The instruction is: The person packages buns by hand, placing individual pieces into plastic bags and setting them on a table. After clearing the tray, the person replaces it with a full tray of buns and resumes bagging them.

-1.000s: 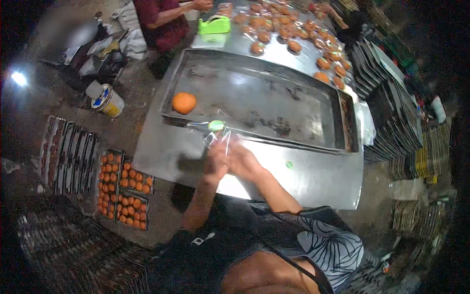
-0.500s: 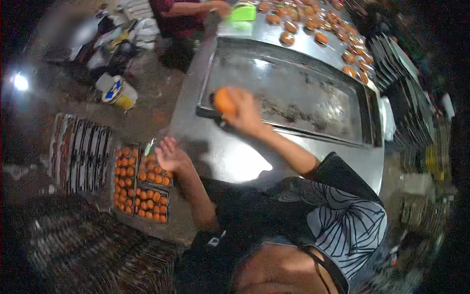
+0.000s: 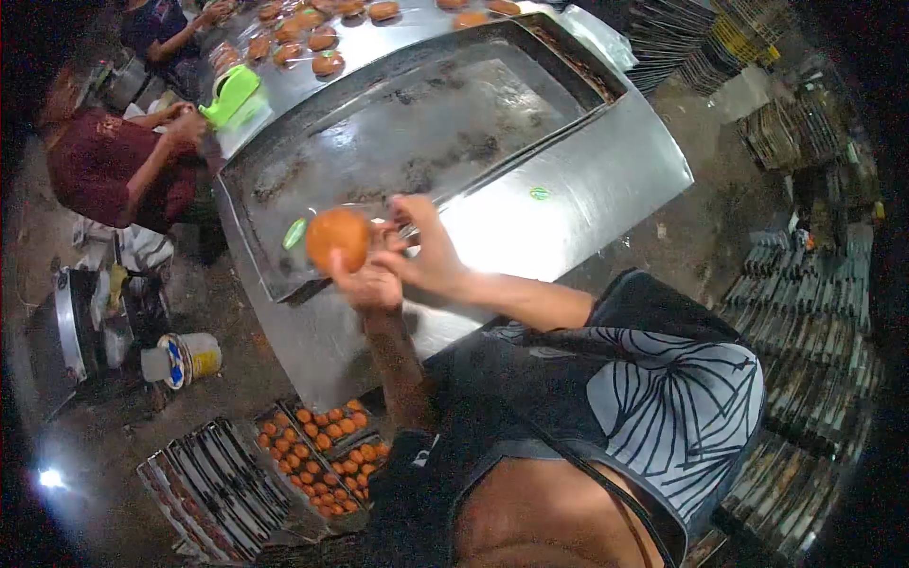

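A round orange-brown bun (image 3: 338, 239) rests against the fingers of my left hand (image 3: 371, 286), which are curled up around its underside. Just left of the bun shows a green-and-white oval label (image 3: 294, 233). Close on the bun's right side is my right hand (image 3: 431, 254), its thumb and forefinger bent and apart, with a small glint between them. Both hands are over the front edge of a large shallow metal tray (image 3: 625, 93) on the steel table (image 3: 606, 204). The bun is slightly blurred.
Several wrapped buns (image 3: 322, 40) lie on the table's far side beside a bright green holder (image 3: 232, 95). A co-worker in a maroon shirt (image 3: 104, 166) stands at the left. Trays of buns (image 3: 322, 454), stacked trays (image 3: 222, 488) and a white bucket (image 3: 199, 358) are on the floor.
The bun has moved from my right hand to my left. My left hand has come up from beside the table to meet my right over the tray edge. The view has turned.
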`<state>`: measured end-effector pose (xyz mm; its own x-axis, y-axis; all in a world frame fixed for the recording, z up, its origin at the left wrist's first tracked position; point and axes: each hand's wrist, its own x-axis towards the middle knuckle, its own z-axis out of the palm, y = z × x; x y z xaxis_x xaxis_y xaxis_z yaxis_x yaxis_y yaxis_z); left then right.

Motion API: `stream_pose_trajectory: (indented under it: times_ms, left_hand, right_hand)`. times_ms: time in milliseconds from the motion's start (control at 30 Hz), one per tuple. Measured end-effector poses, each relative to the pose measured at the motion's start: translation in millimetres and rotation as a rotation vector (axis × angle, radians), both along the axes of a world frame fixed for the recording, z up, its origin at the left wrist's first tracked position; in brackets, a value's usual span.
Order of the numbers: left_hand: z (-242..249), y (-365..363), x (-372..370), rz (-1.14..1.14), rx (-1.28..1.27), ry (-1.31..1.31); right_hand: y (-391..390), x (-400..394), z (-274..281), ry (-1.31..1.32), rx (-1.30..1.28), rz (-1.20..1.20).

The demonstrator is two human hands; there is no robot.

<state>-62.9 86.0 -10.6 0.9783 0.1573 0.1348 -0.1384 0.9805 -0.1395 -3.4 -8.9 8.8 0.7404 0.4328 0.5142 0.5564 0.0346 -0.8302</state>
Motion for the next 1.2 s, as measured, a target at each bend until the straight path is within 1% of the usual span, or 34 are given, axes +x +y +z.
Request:
stream_pose_trajectory:
  times_ms: [33, 67, 100, 133, 167, 200, 233, 300, 333, 400, 433, 467, 500, 533, 567, 600, 633, 667, 700, 767, 800, 867, 900, 933, 1000, 1067, 1100, 1133, 1200]
  left_hand:
    - [-10, -16, 3, 0.071, 0.278, 0.289]
    - [-16, -30, 5, 0.142, 0.554, 0.58]
    - [-16, -47, 1, 0.085, 0.71, 0.535]
    - [-15, -62, -3, 0.03, 0.869, 0.483]
    - [-19, -73, -4, -0.045, 0.866, 0.526]
    - [-26, -81, -5, -0.12, 0.869, 0.567]
    - [-29, -89, -4, -0.155, 0.935, 0.524]
    - [-21, -107, 1, -0.216, 0.914, 0.454]
    - [-17, -114, 2, -0.26, 0.897, 0.443]
    - [-8, -119, -4, -0.248, 0.922, 0.41]
    - [-5, -117, -8, -0.23, 0.938, 0.372]
    - [-5, -114, -13, -0.186, 0.948, 0.38]
    - [-12, -113, -21, -0.129, 0.881, 0.441]
    - [-23, -113, -28, -0.068, 0.802, 0.497]
    - [-38, -111, -37, -0.051, 0.685, 0.487]
    - [-42, -117, -43, -0.03, 0.687, 0.575]
    - [-44, -127, -48, -0.058, 0.672, 0.671]
    - [-47, -141, -48, -0.088, 0.651, 0.763]
    - [-49, -156, -47, -0.042, 0.618, 0.752]
    - [-51, -181, -64, -0.192, 0.687, 0.756]
    - [-51, -190, -74, -0.136, 0.643, 0.787]
    - [-49, -199, -96, -0.106, 0.519, 0.763]
    - [-48, -200, -112, -0.045, 0.534, 0.769]
    - [-73, -204, -130, 0.063, 0.552, 0.635]
    - [-80, -206, -152, 0.209, 0.508, 0.888]
    - [-106, -211, -178, 0.463, 0.639, 0.904]
    - [-62, -202, -187, 0.407, 0.533, 1.043]
    - [-113, -199, -208, 0.512, 0.591, 0.722]
    - [-89, -200, -256, 0.681, 0.671, 1.023]
  right_hand:
    - [-15, 7, -6, -0.038, -0.068, -0.136]
    - [-28, 23, -12, -0.052, -0.254, -0.063]
    - [-35, 43, -24, 0.091, -0.255, 0.049]
    - [-48, 65, -14, 0.234, -0.339, 0.066]
    - [-51, 94, -9, 0.205, -0.331, -0.004]
    - [-50, 127, -1, 0.003, -0.351, -0.021]
    - [-42, 139, 31, -0.061, -0.3, -0.084]
    - [-12, 161, 60, -0.249, -0.061, -0.147]
    - [-14, 168, 58, -0.254, -0.05, -0.148]
    - [-15, 166, 38, -0.616, -0.053, -0.033]
    - [-46, 155, 25, -0.351, -0.23, 0.058]
    - [-76, 149, 2, -0.207, -0.354, 0.029]
    - [-108, 141, -14, 0.2, -0.638, -0.031]
    - [-141, 133, -53, 0.183, -0.49, -0.114]
    - [-176, 132, -87, 0.128, -0.956, -0.23]
    - [-204, 123, -117, 0.165, -1.074, -0.227]
    - [-223, 109, -118, 0.205, -1.164, -0.224]
    - [-231, 96, -116, 0.182, -1.176, -0.297]
    - [-239, 93, -125, 0.069, -1.067, -0.321]
    - [-243, 97, -136, -0.007, -0.979, -0.298]
    - [-242, 92, -140, -0.016, -0.955, -0.294]
    - [-235, 84, -140, -0.044, -0.953, -0.156]
    - [-225, 73, -118, 0.197, -0.973, 0.082]
    - [-219, 58, -125, -0.021, -0.778, 0.201]
    - [-190, 6, -122, 0.126, -0.682, 0.46]
    - [-160, -59, -94, 0.049, -0.645, 0.876]
    - [-146, -94, -84, 0.032, -0.75, 0.947]
    - [-134, -127, -79, 0.014, -0.853, 1.003]
    - [-115, -187, -94, -0.375, -0.704, 1.185]
